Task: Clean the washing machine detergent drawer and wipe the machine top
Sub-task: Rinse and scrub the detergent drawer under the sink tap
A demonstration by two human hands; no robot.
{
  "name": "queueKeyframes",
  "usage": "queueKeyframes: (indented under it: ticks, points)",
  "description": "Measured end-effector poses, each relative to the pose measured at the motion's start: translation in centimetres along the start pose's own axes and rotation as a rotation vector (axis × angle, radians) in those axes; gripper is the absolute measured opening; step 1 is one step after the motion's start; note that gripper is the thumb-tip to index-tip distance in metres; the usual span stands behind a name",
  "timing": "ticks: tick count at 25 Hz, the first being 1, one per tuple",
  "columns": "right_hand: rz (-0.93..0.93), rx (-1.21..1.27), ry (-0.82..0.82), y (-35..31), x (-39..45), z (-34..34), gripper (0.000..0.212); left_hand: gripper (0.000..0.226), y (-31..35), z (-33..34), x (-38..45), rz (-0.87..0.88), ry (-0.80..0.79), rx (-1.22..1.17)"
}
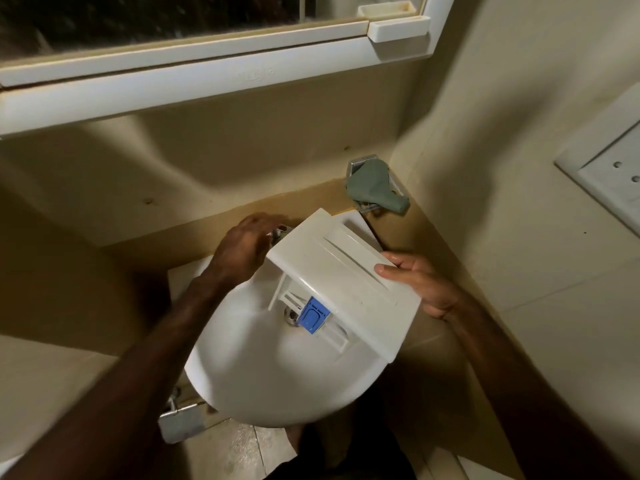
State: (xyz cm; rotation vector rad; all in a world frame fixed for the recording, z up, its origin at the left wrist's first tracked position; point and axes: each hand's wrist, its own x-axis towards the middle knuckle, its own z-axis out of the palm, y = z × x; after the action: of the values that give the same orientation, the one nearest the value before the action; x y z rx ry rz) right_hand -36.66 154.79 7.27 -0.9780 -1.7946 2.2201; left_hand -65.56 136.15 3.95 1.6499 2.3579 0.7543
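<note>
The white detergent drawer (341,275) hangs tilted over a white sink (249,368), its flat front panel facing up and its compartments pointing down into the basin. A blue insert (313,319) shows under the panel, just above the drain (292,315). My right hand (420,284) grips the drawer's front panel at its right edge. My left hand (244,249) reaches past the drawer's left corner to the tap (278,233) at the back of the sink, fingers curled over it; most of the tap is hidden.
A green cloth (374,187) lies on a small metal corner shelf (360,166) at the back right. A mirror cabinet (207,53) hangs above the sink. Beige walls close in on both sides, and a metal bracket (180,422) sits under the sink's left front.
</note>
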Motion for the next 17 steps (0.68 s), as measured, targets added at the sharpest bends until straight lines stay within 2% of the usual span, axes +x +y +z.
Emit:
queueKeyframes:
  ticks: [2,5,8,13,15,17]
  points:
    - [0.014,0.055,0.025,-0.2,0.4,-0.3,0.027,0.064,0.2,0.1,1.4,0.121,-0.08,0.111]
    - [0.032,0.106,0.008,-0.2,1.0,-0.6,0.038,0.066,0.2,0.5,2.2,0.1,-0.123,0.133]
    - [0.039,0.131,-0.028,-0.1,1.6,-0.7,0.033,0.064,-0.6,0.7,2.5,0.091,-0.092,0.156]
    - [0.05,0.086,-0.115,-0.7,3.2,-1.1,0.024,0.071,-2.1,0.9,0.7,0.231,-0.015,0.224]
    - [0.048,0.058,-0.125,-1.0,3.9,-1.1,0.023,0.069,-1.9,0.7,0.0,0.198,0.018,0.138]
    - [0.059,0.039,-0.132,-1.4,4.7,-1.2,0.023,0.069,-0.3,0.6,-1.1,0.002,0.062,-0.168]
